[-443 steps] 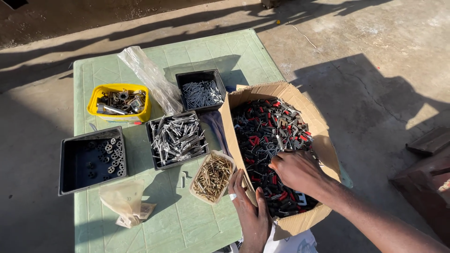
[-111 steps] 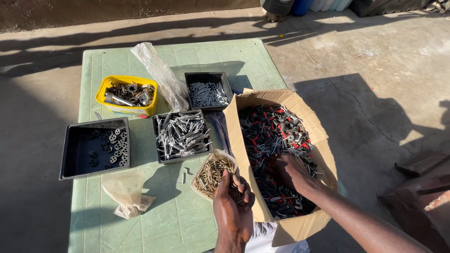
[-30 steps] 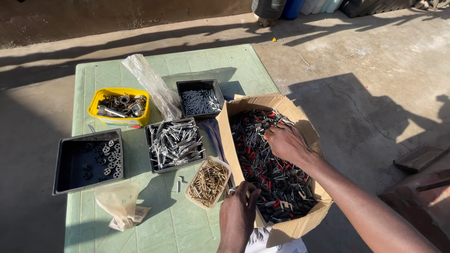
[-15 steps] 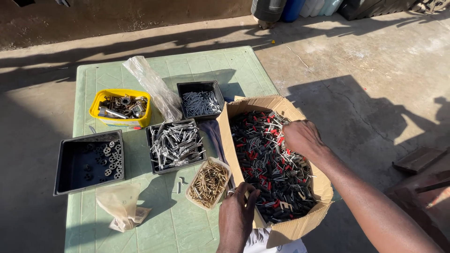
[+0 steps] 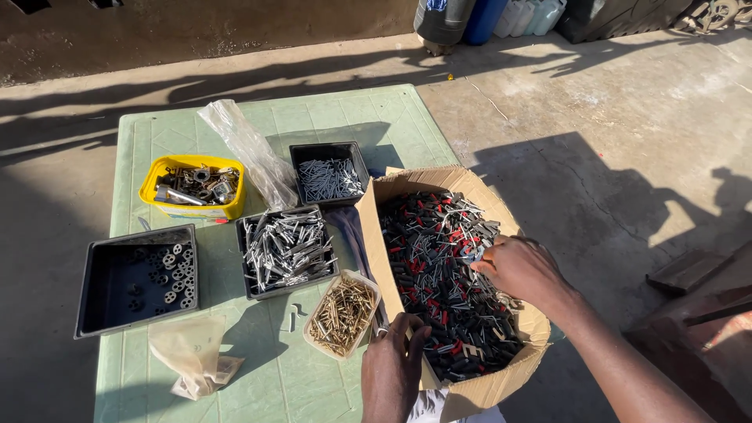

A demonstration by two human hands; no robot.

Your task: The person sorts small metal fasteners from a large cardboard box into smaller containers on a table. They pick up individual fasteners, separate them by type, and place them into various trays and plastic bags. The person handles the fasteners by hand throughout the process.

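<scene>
The right hand (image 5: 521, 268) is now reaching over the right side of the cardboard box (image 5: 407, 182), having moved nearer from its far end, fingers closing on black-and-red plugs (image 5: 439, 266). The left hand (image 5: 392, 368) is gripping the box's near-left wall. The box is overhanging the table (image 5: 196, 129)'s right edge, trays crowding the left.

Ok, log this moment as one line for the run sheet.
right hand: in cardboard box, on black and red parts | left hand: on box near edge | brass screws tub: beside box
</scene>
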